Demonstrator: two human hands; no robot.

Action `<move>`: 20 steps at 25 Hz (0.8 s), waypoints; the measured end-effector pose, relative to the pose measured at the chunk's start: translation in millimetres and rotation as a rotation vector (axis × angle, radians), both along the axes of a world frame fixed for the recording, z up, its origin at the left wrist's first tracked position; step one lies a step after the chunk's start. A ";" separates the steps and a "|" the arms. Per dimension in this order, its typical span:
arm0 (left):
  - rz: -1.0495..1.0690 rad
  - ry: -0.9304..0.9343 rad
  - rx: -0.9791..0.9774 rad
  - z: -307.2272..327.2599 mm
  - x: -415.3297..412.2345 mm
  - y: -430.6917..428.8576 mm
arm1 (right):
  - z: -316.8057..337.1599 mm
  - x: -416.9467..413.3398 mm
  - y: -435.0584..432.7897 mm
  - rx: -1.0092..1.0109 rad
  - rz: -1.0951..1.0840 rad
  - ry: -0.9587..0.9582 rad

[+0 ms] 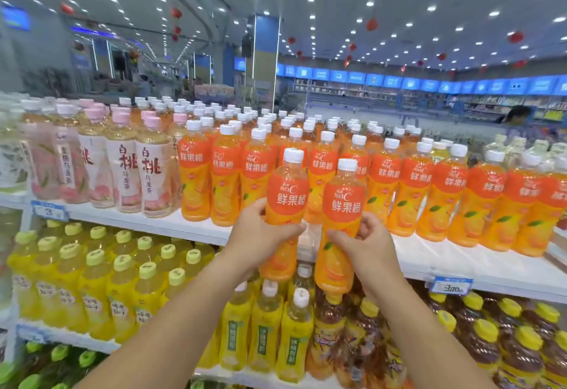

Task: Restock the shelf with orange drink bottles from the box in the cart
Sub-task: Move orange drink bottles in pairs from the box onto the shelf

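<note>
Both sets of fingers are curled snug round plastic. The left hand (260,232) grips the left orange drink bottle (287,201) about mid-body, with the thumb lying across the lower edge of the red-orange label and the other fingers up against its left side. The right hand (365,243) does the same with the right orange drink bottle (342,204) — thumb across the front just below the label, fingertips round the right side. Both bottles are upright, white caps on top, close side by side, labels facing the camera.

Landmark for everything else is the white top shelf (445,256). The two held bottles hang just in front of its front edge, with their bases dipping below the board. On the shelf right behind them stands the row of matching orange bottles (411,186), several deep and running off to the right. Further left on the same shelf are peach tea bottles (125,171) with pink caps. A blue price tag (449,287) is clipped to the shelf's front edge on the right. Under the shelf — yellow drink bottles (92,278) to the left, yellow-labelled bottles (267,333) straight below the hands, brown tea bottles (491,342) with yellow caps to the right.
</note>
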State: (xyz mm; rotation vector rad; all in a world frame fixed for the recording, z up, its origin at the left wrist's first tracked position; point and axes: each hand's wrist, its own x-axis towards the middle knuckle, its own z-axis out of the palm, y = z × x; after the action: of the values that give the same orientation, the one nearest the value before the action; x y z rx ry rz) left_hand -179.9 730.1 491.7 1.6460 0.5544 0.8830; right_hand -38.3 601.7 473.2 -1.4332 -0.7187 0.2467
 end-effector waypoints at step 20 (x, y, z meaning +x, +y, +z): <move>0.188 -0.044 0.172 -15.9 73.9 39.6 | -6.9 57.6 68.8 0.043 0.073 -0.119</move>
State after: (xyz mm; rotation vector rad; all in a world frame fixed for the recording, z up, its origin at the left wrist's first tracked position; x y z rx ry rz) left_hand -106.0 769.6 475.9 1.7446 0.6245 1.1286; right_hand 19.3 670.5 466.3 -1.3912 -0.8699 0.2022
